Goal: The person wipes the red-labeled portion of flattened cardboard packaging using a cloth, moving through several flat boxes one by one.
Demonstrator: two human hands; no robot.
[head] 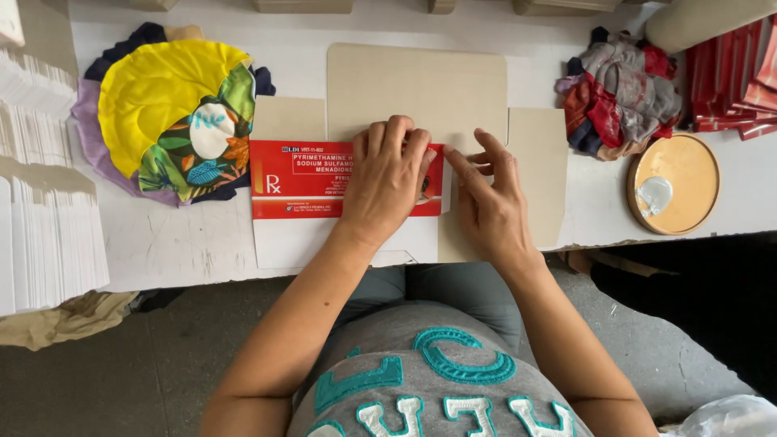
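A flat, unfolded cardboard box blank point(417, 89) lies on the white table point(178, 243), plain brown side up. One panel is folded over and shows a red and white printed face point(299, 182). My left hand point(388, 182) presses flat on the right end of that red panel, fingers together. My right hand point(486, 198) rests beside it on the brown flap, its fingertips pinching the panel's right edge.
A pile of coloured cloth with a yellow piece on top point(174, 113) lies at the left. Stacks of white flat blanks point(44, 226) fill the left edge. At the right are a rag bundle point(623, 93), a round orange lid point(673, 184) and red packs point(732, 77).
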